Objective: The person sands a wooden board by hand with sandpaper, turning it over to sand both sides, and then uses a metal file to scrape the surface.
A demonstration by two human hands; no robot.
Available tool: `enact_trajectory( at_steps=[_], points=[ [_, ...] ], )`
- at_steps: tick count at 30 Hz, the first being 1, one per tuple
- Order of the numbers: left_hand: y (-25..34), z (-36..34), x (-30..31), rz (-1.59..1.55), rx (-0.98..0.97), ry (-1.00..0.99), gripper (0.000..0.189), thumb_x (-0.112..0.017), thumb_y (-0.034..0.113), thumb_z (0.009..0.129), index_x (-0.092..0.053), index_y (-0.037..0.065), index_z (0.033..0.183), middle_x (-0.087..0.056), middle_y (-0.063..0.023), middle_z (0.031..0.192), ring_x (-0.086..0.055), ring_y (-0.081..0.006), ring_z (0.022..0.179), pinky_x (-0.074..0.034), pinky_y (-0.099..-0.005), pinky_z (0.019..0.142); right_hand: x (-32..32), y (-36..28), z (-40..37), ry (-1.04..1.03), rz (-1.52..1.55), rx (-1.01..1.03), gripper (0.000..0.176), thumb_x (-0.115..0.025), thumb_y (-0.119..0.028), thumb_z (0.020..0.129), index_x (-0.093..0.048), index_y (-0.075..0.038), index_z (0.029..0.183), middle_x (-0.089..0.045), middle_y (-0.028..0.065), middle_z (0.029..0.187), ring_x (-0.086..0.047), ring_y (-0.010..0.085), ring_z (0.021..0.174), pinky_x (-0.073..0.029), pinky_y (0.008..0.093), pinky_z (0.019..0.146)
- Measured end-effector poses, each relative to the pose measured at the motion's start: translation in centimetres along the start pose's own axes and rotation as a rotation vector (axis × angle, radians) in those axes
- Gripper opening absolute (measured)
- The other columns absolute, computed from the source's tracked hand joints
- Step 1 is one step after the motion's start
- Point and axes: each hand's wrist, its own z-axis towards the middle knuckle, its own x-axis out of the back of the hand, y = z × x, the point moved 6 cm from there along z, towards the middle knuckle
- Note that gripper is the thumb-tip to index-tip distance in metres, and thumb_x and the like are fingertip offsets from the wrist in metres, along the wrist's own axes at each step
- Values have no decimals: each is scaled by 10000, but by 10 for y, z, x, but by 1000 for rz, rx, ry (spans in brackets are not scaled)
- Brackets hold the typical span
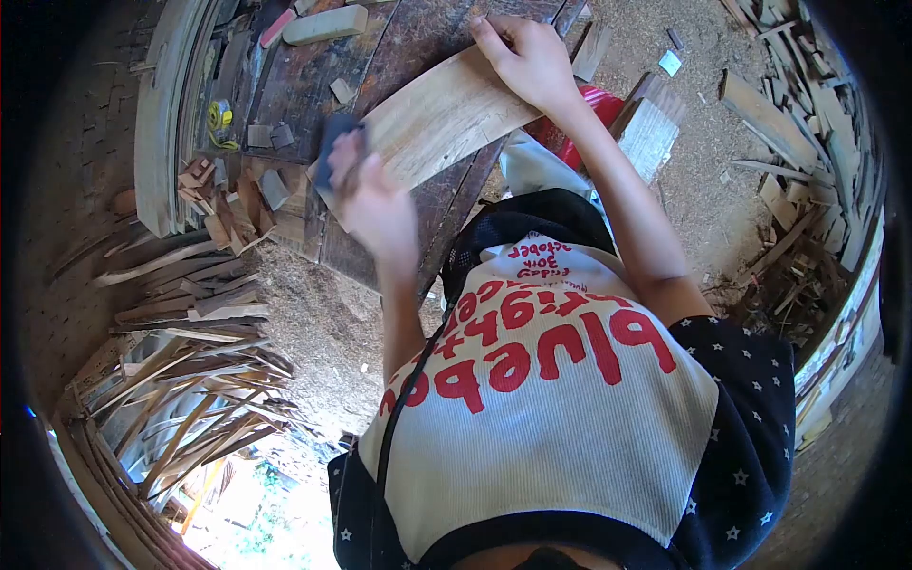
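A pale wooden board (pixel 446 119) lies slanted across a dark, worn wooden bench (pixel 418 36). My left hand (pixel 375 204), smeared by motion, is at the board's left end. Its fingers are closed on a dark piece of sandpaper (pixel 337 147), which touches or hovers just over the board's end; the blur hides which. My right hand (pixel 532 62) grips the board near its far right end, with the thumb along the top edge and the other fingers curled and partly hidden.
A yellow tape measure (pixel 219 116) and a pale wood block (pixel 326 26) are on the bench's left side. Small offcuts (pixel 223 204) pile at its left corner. Thin wood strips (pixel 199 380) heap at lower left, and scraps (pixel 807 123) at right. Something red (pixel 594 104) shows beyond the board.
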Motion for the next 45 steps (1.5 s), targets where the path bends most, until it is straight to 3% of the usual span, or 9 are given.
enact_trajectory(
  at_steps=[6, 13, 21, 27, 29, 31, 39, 43, 45],
  points=[
    [110, 4, -65, -106, -375, -24, 212, -543, 130, 850, -680, 17, 967, -593, -117, 1242, -533, -300, 1188, -387, -413, 1029, 9, 3, 7, -64, -44, -84, 383, -502, -352, 914, -641, -8, 818, -621, 217, 741, -614, 388, 723, -483, 442, 678],
    [-25, -6, 18, 63, 16, 84, 279, -461, 146, 909, -675, -6, 1002, -590, -159, 1231, -539, -371, 1162, -454, -448, 947, 10, -5, 17, -2, -84, -11, 283, -516, -262, 874, -624, -18, 780, -620, 230, 707, -612, 414, 677, -493, 508, 656],
    [78, -1, -44, -283, -205, -98, 425, -383, 218, 946, -500, -32, 1269, -484, -244, 1318, -431, -396, 1259, -275, -478, 1092, 0, -49, -29, -107, 87, 375, 300, -487, -280, 926, -643, -29, 977, -643, 184, 930, -614, 350, 887, -475, 415, 789],
    [17, 3, -18, -909, 357, -95, 254, -460, 48, 904, -612, -40, 1088, -648, -130, 1075, -612, -187, 999, -470, -313, 846, -25, -68, -81, -219, -115, 523, 574, -476, -549, 877, -497, -198, 1331, -461, 93, 1386, -505, 293, 1181, -354, 463, 1010],
    [4, 17, 13, -596, -141, 171, 245, -471, 56, 877, -639, -22, 1037, -651, -130, 1066, -624, -228, 992, -465, -335, 870, -30, -77, -85, -213, -274, 527, 595, -486, -585, 850, -498, -236, 1332, -455, 71, 1395, -510, 274, 1174, -358, 443, 1002],
    [-14, 27, 22, -325, -184, 158, 243, -474, 64, 859, -658, 6, 1005, -651, -134, 1068, -622, -280, 1002, -459, -375, 889, -39, -86, -90, -242, -485, 527, 635, -518, -642, 795, -486, -316, 1339, -435, 20, 1421, -517, 231, 1157, -355, 390, 982],
    [-37, 27, 6, -267, -46, 19, 248, -471, 209, 929, -644, 82, 1054, -654, -131, 1038, -592, -347, 982, -450, -417, 865, -15, -58, -86, -58, -505, 461, 275, -555, -390, 883, -676, -270, 1098, -617, -46, 1217, -519, 162, 1166, -351, 394, 1014],
    [-30, 18, 1, -275, -52, 23, 246, -464, 191, 923, -643, 92, 1062, -650, -123, 1031, -584, -353, 969, -443, -428, 862, 13, -46, -58, 67, -444, 254, 296, -463, -260, 937, -677, -82, 1039, -643, 156, 1116, -585, 330, 1087, -417, 433, 965],
    [-28, 17, -2, -249, -15, 15, 246, -460, 170, 915, -644, 99, 1063, -642, -121, 1027, -574, -355, 963, -436, -435, 861, -26, -43, -66, 107, -600, 302, 216, -559, -342, 871, -712, -225, 968, -686, -4, 1005, -547, 218, 1105, -346, 398, 1023]
  ],
)
